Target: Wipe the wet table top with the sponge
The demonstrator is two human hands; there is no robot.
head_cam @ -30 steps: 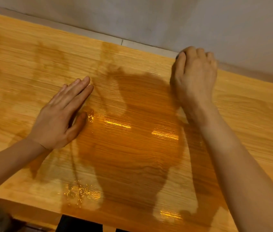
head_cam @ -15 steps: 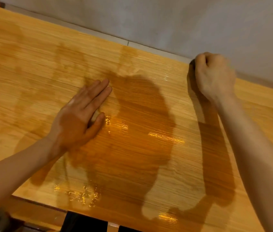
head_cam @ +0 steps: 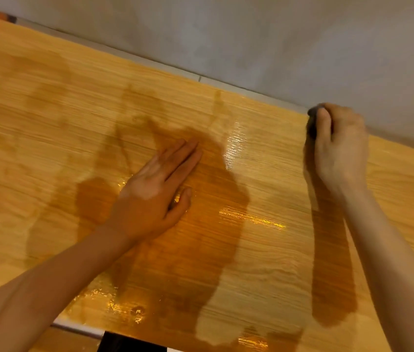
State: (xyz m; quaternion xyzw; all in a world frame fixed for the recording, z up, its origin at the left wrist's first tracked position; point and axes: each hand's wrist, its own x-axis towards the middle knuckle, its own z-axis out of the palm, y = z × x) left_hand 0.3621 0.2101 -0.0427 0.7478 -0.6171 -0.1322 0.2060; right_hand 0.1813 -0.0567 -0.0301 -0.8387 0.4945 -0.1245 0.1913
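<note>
A light wooden table top (head_cam: 48, 128) fills the view, with glossy wet patches near its middle and along the near edge. My right hand (head_cam: 340, 151) is curled over a dark sponge (head_cam: 312, 123), of which only a sliver shows past my fingers; it presses on the table at the far edge, close to the wall. My left hand (head_cam: 155, 191) lies flat on the wet middle of the table, palm down, fingers straight and together, holding nothing.
A grey wall (head_cam: 251, 34) runs right along the table's far edge. The near edge of the table (head_cam: 81, 329) shows at the bottom left, with a dark gap below it.
My right hand has slid the sponge to the right along the far edge. The view has shifted, so my left hand now sits more toward the centre, still flat on the table.
</note>
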